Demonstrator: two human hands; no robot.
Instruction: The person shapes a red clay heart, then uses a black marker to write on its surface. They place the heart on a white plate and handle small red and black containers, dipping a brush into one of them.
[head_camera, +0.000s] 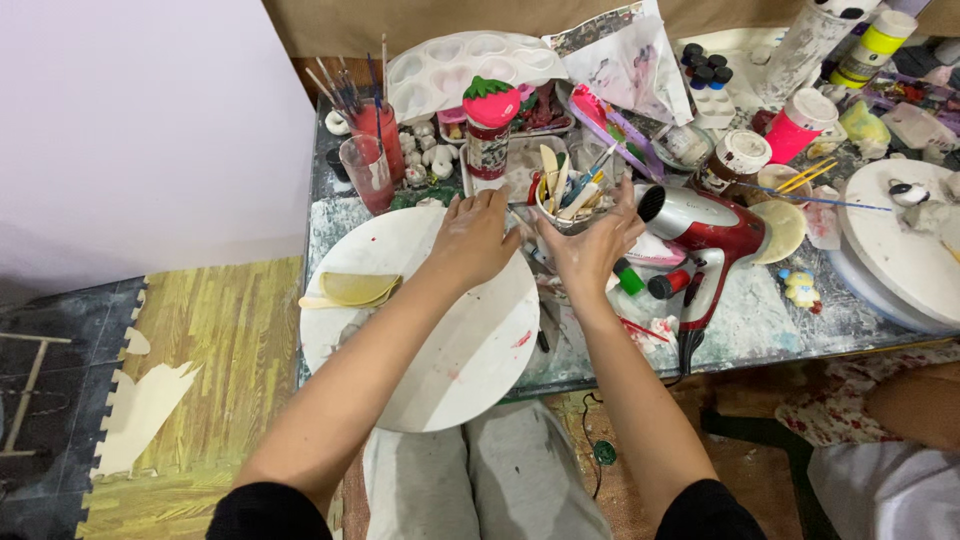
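A small white cup (570, 205) crammed with wooden and plastic modelling tools sits on the paint-smeared glass table (770, 320), just beyond a round white board (450, 340). The right hand (592, 245) wraps its fingers around the cup; the left hand (470, 240) lies beside it, fingers spread loose. A glossy red-and-silver hairdryer (705, 235) lies just right.

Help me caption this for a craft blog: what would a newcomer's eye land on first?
Probably the two hands, left hand and right hand, meeting at a small cup of tools mid-table. Next, the big white round board under the left arm, a yellowish clay piece on its left edge. Then the red and silver hair dryer just right of the hands.
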